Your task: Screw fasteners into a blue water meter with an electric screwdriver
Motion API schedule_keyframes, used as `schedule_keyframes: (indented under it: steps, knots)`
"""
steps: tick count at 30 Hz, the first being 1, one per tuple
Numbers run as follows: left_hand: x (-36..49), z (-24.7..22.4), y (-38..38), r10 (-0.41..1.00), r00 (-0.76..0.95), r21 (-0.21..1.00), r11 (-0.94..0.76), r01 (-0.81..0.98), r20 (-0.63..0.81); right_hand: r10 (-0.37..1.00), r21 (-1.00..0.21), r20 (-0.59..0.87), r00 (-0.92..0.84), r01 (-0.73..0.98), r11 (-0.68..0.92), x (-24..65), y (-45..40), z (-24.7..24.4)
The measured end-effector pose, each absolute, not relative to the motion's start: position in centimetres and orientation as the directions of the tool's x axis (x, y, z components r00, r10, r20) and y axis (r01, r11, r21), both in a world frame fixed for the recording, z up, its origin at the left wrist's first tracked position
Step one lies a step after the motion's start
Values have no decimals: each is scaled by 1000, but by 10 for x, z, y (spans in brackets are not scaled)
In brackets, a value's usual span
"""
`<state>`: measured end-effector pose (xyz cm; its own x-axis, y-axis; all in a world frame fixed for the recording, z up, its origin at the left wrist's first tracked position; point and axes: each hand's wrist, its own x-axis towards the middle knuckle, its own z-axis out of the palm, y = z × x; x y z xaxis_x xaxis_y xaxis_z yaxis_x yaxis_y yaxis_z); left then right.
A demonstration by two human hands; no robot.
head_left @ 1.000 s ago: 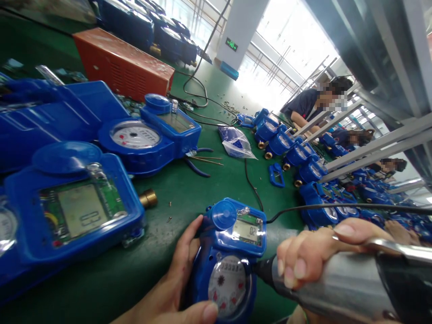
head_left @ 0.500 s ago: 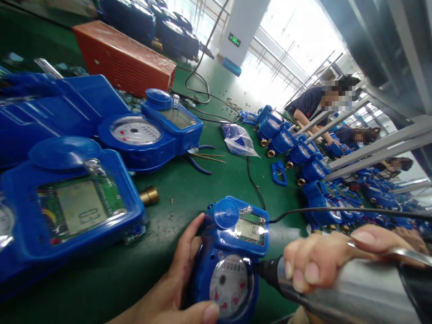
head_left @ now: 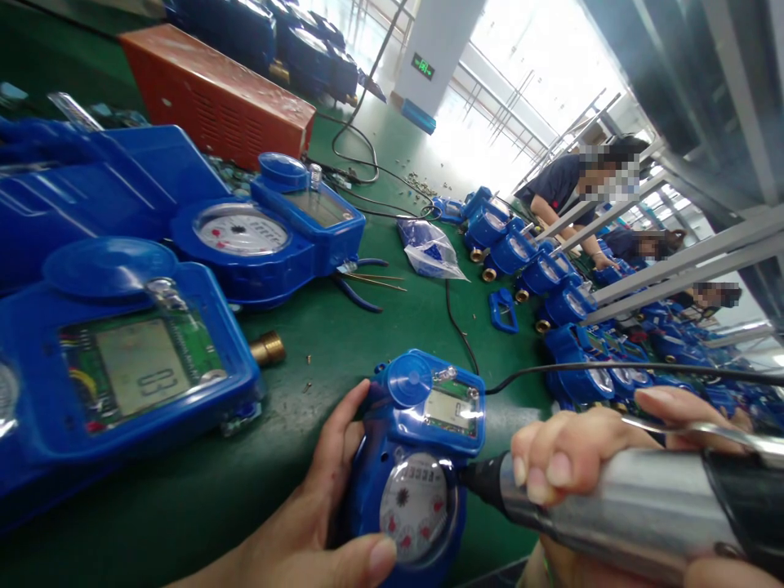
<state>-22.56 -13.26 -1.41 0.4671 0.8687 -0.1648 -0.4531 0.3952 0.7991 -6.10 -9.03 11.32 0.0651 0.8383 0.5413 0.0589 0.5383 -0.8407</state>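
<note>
A blue water meter [head_left: 405, 498] with a round white dial and a small LCD window stands on the bench in front of me. My left hand [head_left: 318, 510] is closed around its left side, thumb at the lower edge of the dial. In my right hand [head_left: 579, 453] is a silver and black electric screwdriver [head_left: 655, 506], fingers wrapped over its lever. Its black nose meets the meter's right side, between dial and display. The bit's tip is hidden there.
More blue meters [head_left: 147, 367] crowd the left, near pliers [head_left: 361, 298] and an orange-red metal box [head_left: 220, 94]. A plastic bag [head_left: 429, 249] and loose screws [head_left: 420, 186] lie farther back. Rows of meters [head_left: 508, 249], a rack [head_left: 692, 265] and co-workers [head_left: 557, 184] occupy the right.
My view has shifted slightly. The digits on the held meter's LCD look different. Both hands keep their grips, and the screwdriver's nose remains at the same spot on the meter.
</note>
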Motion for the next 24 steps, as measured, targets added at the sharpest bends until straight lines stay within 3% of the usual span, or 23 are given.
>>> schedule_keyframes:
  steps: [6, 20, 24]
  knots:
    - [-225, -5, -132, 856, 473, 738, 456, -497, -211, 912, -912, 410, 25, 23, 409, -61, -102, 122]
    - [-226, -14, -132, 848, 528, 699, 403, -591, -43, 886, -893, 449, 116, 90, 440, -69, -104, 125]
    - [-227, -13, -132, 855, 516, 744, 376, -552, -50, 873, -885, 466, 141, 97, 456, -72, -104, 124]
